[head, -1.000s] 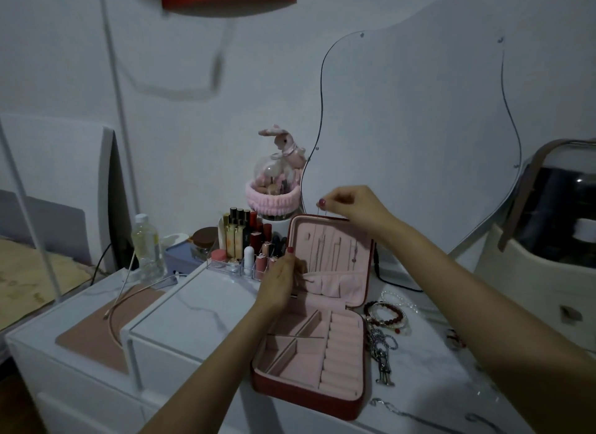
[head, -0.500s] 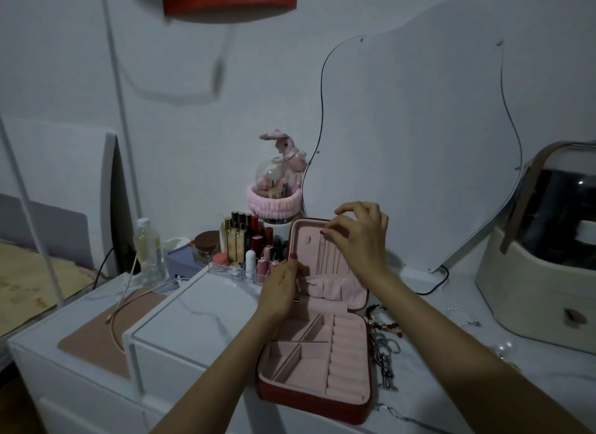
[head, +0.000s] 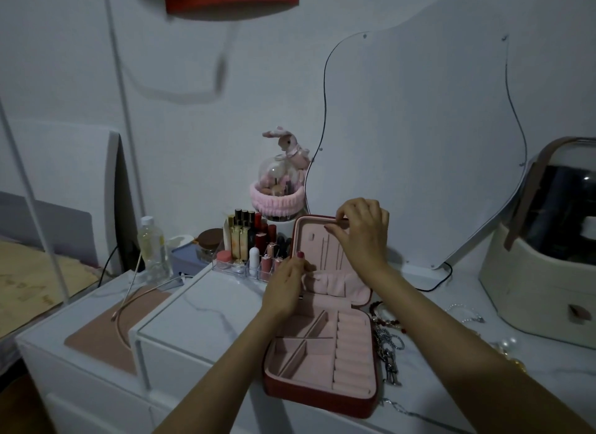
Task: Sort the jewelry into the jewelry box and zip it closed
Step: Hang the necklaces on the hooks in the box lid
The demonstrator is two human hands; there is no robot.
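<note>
Starting at the left of the frame, a pink mat (head: 106,333) lies on the white table (head: 206,301) with a thin hoop (head: 129,299) across it. Behind them a clear bottle (head: 151,244) stands upright, and right of it a tray of lipsticks and small bottles (head: 251,249) sits below a pink bunny dome (head: 279,182).

At lower centre the red jewelry box (head: 319,353) lies open on the table, its pink lid (head: 325,256) standing up toward the wall. The base shows divided compartments on the left and a row of ring rolls (head: 353,353) on the right; no jewelry is visible in them.

The left hand (head: 285,288) rests at the lid's left edge near the hinge, fingers curled against the pink lining; whether this grip truly clasps the edge or only steadies it I cannot tell. The right hand (head: 362,232) is at the lid's top edge, thumb and forefinger pinched together on something too fine to make out.

Just right of the box, jewelry lies loose on the table: a red bead bracelet (head: 385,317), silver chains (head: 388,353), a fine chain (head: 467,314) farther right, and pearls (head: 508,345) near the lower right. A curvy mirror (head: 419,136) leans on the wall behind, and a cream case (head: 541,272) fills the right edge.
</note>
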